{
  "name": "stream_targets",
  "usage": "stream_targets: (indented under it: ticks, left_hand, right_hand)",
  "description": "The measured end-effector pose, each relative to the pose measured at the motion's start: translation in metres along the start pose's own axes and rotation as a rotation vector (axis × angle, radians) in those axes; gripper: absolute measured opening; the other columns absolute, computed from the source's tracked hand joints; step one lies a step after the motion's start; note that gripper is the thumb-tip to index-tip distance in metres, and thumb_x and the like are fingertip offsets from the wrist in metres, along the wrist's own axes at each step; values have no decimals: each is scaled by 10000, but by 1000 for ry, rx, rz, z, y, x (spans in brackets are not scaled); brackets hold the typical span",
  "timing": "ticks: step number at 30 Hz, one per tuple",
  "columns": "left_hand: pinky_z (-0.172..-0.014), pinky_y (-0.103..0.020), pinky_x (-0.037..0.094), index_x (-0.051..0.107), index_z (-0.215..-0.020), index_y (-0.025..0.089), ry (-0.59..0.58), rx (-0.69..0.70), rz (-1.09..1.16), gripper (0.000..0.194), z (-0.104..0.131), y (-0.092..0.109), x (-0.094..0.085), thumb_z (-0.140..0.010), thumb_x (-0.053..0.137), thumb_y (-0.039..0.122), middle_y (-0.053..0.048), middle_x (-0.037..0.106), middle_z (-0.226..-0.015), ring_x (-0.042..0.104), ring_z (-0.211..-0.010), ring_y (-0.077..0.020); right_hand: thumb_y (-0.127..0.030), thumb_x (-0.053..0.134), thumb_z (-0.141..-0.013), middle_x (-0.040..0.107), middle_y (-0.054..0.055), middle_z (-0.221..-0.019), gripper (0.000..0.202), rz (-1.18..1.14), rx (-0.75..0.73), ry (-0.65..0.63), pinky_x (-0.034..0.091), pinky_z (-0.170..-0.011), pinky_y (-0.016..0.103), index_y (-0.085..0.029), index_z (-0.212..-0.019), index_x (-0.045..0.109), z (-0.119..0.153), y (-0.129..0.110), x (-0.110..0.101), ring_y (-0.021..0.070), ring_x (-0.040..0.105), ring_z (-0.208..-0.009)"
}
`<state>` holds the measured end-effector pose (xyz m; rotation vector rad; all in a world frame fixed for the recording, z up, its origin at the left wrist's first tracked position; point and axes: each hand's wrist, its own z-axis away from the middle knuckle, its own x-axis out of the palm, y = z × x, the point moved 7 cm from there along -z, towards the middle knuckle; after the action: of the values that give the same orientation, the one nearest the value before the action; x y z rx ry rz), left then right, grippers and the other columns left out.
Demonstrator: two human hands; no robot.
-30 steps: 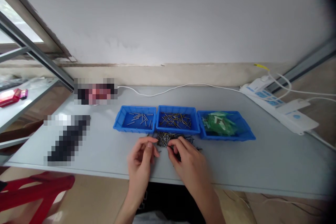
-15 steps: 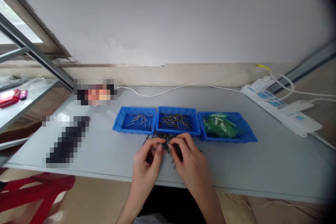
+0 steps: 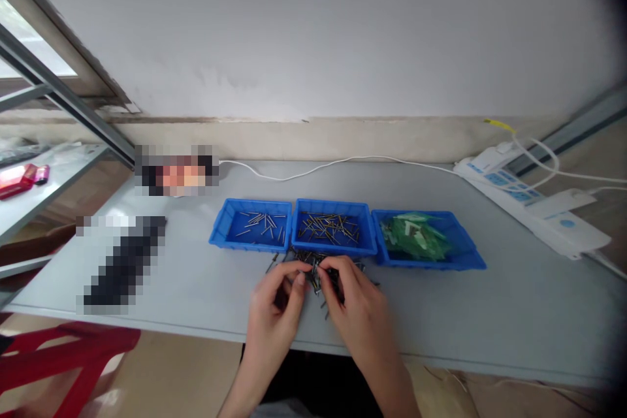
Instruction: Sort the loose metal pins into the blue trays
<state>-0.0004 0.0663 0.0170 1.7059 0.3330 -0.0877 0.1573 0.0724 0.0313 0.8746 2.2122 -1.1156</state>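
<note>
My left hand and my right hand meet close together near the front of the grey table, thumb and fingers of each pinched inward. Between and behind their fingertips lies a heap of dark and silvery screws, partly hidden by the hands. Whatever the fingertips grip is too small to make out. Just beyond the heap stands the middle blue bin, holding brass-coloured and dark screws. Silvery screws or nails lie scattered in the left blue bin. Green plastic packets fill part of the right blue bin.
A white power strip with plugs and cables sits at the table's right. A white cable runs along the back by the wall. Two pixelated objects lie at the left. A red stool stands below the left front edge.
Both hands stay over the screw heap, with only slight finger movement. My right fingertips are a little further right. The view has shifted slightly; the bins hold the same things.
</note>
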Motion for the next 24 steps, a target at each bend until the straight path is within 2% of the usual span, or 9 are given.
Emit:
stream_targets:
  ticks: [8,12,19,24]
  left_hand:
    - [-570,-195,480,796,-1098,213,-2,39,-39,166,1,-3,2,-1028,650,249,-10,739,-788,601,-600,-119]
    - [-576,-199,499,807,-1128,214,-9,96,-61,192,1,2,4,-1006,661,194,-30,782,-891,613,-598,-110]
    - [-591,-215,495,811,-987,202,-57,137,-56,144,0,8,4,-969,676,156,-25,728,-813,628,-631,-133]
    - [-582,-216,474,800,-956,200,-46,110,-10,120,0,4,2,-961,688,158,-20,725,-771,619,-617,-137]
  right_hand:
    - [-204,550,-1119,742,19,-925,83,-43,24,106,559,-725,263,-244,-1080,611,-2,2,-9,159,743,-786]
    - [-164,580,-1098,730,16,-918,102,-164,-23,89,583,-743,248,-239,-1054,634,-4,-4,-9,147,736,-785]
    - [-112,623,-1052,723,14,-909,142,-332,-49,87,597,-657,230,-240,-1062,682,-7,-16,-14,121,675,-677]
    - [-146,636,-1051,735,35,-979,189,-368,-6,64,619,-658,250,-254,-1184,716,-4,-15,-13,130,675,-689]
